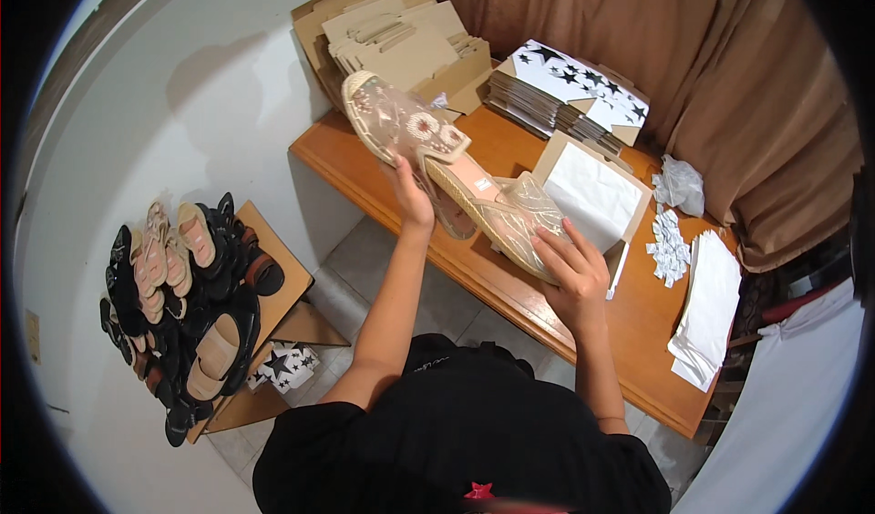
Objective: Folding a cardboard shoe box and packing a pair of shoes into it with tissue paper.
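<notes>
A: What do you have on?
B: You wear a black shirt (447, 441) with short sleeves (629, 450), so your forearms (383, 309) show bare.
A: Any markings on you?
B: Your shirt has a small red star (478, 490) low in view, a red strip (524, 507) beside it, and a faint pale mark (433, 364) higher up.
A: And your hands?
B: Your left hand (415, 200) and right hand (576, 277) are both bare.

Sheer, embroidered mesh on the shoes (401, 122); rough, braided-looking fibre along the sole edges (355, 120); smooth, faintly glossy wood for the worktop (629, 332); matt cardboard in the brown cartons (392, 45); creased, matt cloth in the curtain (592, 22).
</notes>
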A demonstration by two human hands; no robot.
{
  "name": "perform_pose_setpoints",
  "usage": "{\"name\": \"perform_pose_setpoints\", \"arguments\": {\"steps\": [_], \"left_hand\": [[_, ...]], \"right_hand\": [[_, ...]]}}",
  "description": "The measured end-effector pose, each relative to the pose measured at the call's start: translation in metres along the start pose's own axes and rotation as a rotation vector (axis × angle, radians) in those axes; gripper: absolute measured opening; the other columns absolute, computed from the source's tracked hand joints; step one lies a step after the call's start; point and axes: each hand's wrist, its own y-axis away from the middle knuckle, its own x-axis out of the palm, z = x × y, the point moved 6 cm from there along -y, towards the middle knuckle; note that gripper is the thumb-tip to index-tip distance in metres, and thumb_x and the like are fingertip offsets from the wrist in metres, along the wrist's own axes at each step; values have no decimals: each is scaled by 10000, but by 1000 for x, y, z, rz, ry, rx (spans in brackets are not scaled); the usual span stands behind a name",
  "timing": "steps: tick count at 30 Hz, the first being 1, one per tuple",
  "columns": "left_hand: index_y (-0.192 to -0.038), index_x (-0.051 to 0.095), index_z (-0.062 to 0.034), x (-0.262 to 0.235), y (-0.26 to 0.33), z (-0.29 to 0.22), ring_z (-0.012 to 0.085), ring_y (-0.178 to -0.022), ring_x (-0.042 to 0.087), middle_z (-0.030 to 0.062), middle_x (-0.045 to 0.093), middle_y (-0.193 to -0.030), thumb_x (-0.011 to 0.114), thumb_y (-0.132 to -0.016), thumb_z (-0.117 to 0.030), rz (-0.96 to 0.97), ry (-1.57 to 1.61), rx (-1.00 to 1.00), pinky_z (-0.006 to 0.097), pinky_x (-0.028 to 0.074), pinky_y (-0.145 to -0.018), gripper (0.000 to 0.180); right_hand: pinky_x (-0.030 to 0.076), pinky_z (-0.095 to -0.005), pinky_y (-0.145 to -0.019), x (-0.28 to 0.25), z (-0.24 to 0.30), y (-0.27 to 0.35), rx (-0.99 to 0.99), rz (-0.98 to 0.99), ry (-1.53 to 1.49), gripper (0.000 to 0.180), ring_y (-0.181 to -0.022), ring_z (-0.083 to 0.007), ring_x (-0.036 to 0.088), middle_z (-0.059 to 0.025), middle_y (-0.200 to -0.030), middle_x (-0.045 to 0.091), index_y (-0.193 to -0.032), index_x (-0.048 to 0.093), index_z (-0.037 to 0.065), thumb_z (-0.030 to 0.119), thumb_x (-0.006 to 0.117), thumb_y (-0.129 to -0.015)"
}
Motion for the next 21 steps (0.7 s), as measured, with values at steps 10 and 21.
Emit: {"name": "perform_pose_setpoints", "arguments": {"steps": [10, 21], "left_hand": [[-1399, 81, -13, 70, 49, 80, 247, -1327, 175, 152, 167, -1445, 316, -976, -371, 161, 205, -295, 352, 135, -1085, 602], [-1363, 186, -48, 90, 56, 161, 231, -1253, 290, 117, 283, -1364, 528, -864, -368, 295, 400, -549, 369, 223, -1053, 684]], "right_hand": [[472, -372, -797, 15, -28, 23, 181, -152, 92, 383, -1031, -310, 569, -24, -1033, 646, -991, 663, 132, 26, 663, -623], [378, -417, -932, 29, -81, 31, 376, -96, -169, 467, -1163, -317, 430, -145, -1255, 470, -1138, 586, 75, 291, 654, -729]]}}
